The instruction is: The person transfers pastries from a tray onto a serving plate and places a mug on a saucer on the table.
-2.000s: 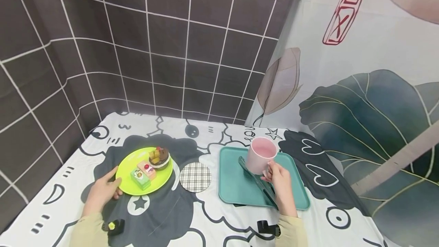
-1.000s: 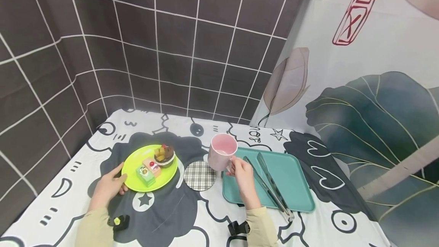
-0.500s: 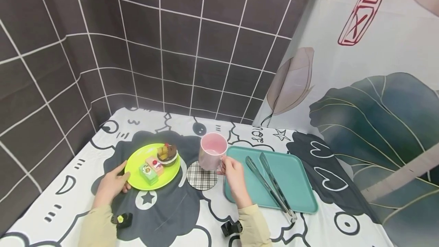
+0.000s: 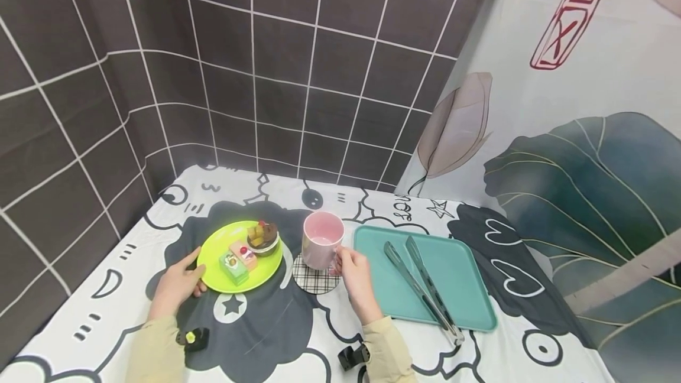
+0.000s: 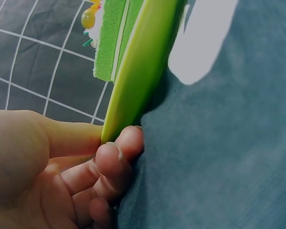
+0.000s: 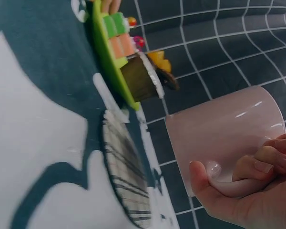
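My right hand (image 4: 354, 279) grips the handle of a pink mug (image 4: 322, 240), which is upright. The round plaid coaster (image 4: 315, 279) lies under it; in the right wrist view a gap shows between the mug's base (image 6: 176, 155) and the coaster (image 6: 126, 169). On the left, my left hand (image 4: 178, 282) pinches the rim of a lime-green plate (image 4: 210, 276), thumb above and fingertips below. On that plate are a green cake square (image 4: 234, 268), a pink cake square (image 4: 245, 255) and a fruit-topped chocolate dessert cup (image 4: 263, 238).
A teal tray (image 4: 463, 276) lies to the right of my right hand. Metal tongs (image 4: 422, 285) rest across it, their hinged end reaching past its near edge. A patterned cloth (image 4: 276, 336) covers the table, with a dark grid-patterned curtain (image 4: 276, 64) behind.
My right hand has carried the mug left, from over the tray to over the coaster, and lately lowered it a little. The left hand stays at the plate's rim. The head view has shifted slightly.
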{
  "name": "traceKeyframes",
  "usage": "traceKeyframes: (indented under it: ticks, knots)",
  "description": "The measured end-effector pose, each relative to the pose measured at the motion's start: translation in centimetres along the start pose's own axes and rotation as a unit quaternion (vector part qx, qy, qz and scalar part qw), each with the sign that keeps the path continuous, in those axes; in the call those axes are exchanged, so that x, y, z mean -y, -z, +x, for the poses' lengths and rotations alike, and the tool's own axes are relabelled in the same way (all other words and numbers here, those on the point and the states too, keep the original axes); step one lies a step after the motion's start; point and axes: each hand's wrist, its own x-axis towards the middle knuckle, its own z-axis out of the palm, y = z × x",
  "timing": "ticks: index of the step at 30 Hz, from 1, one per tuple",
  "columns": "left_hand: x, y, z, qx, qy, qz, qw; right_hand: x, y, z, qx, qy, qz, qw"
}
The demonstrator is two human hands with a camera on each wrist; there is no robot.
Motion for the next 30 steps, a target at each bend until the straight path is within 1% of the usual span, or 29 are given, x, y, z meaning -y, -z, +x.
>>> traceKeyframes:
  ticks: [5,14,18,21,23,26,30]
  knots:
    - [0.1,-0.1,-0.1,0.000,-0.003,-0.004,1.0000,-0.5,-0.2,-0.3,-0.002,-0.009,-0.010,0.9999]
    - [0.1,0.1,-0.2,0.000,-0.007,-0.003,1.0000,-1.4,-0.4,-0.3,0.014,-0.029,-0.018,0.9993]
    - [0.4,0.0,-0.3,0.003,-0.001,0.001,1.0000,-2.0,-0.3,-0.4,0.027,-0.035,-0.020,0.9988]
    - [0.4,0.0,-0.3,0.001,0.004,0.002,1.0000,-2.3,-0.2,-0.4,0.038,-0.030,-0.020,0.9986]
    - [0.4,-0.1,-0.2,0.000,0.002,0.002,1.0000,-2.4,-0.1,-0.4,0.041,-0.021,-0.035,0.9983]
    - [0.3,-0.1,-0.1,0.003,-0.001,-0.002,1.0000,-2.4,0.1,-0.4,0.040,-0.004,-0.074,0.9964]
    - [0.3,-0.3,0.0,0.008,0.001,-0.006,0.9999,-2.3,0.6,-0.8,0.040,0.019,-0.147,0.9881]
